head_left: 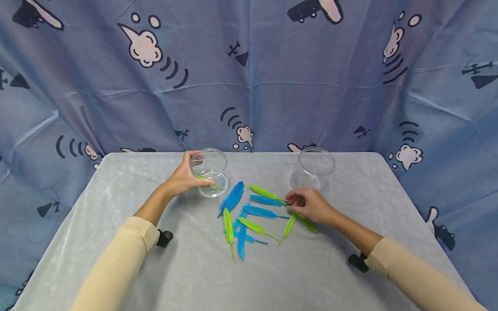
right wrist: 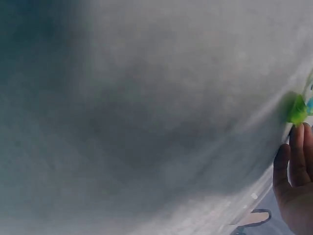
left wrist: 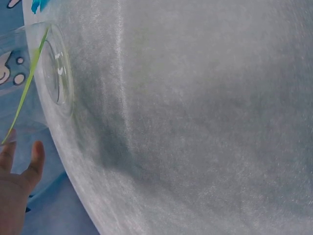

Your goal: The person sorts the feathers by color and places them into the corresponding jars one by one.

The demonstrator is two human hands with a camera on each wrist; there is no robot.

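My left hand [head_left: 186, 175] grips a clear plastic cup [head_left: 219, 166] from its left side, thumb across the front and fingers behind. A green feather [left wrist: 27, 88] slants inside this cup. My right hand [head_left: 311, 206] is low over the right side of a loose spread of feathers, its fingertips pinching at the quill of a green feather [head_left: 306, 223] that extends under the hand. Close to those fingertips are the quill ends of another green feather [head_left: 264, 191] and a blue feather [head_left: 266, 200]. The right wrist view shows green [right wrist: 297, 110] right at the fingertips.
A second clear cup [head_left: 328, 166] stands behind my right hand. Several more blue feathers [head_left: 233, 196] and green feathers [head_left: 228, 229] lie between the hands, some crossing. The grey cloth-covered table [head_left: 218, 285] ends at a patterned blue curtain [head_left: 272, 112].
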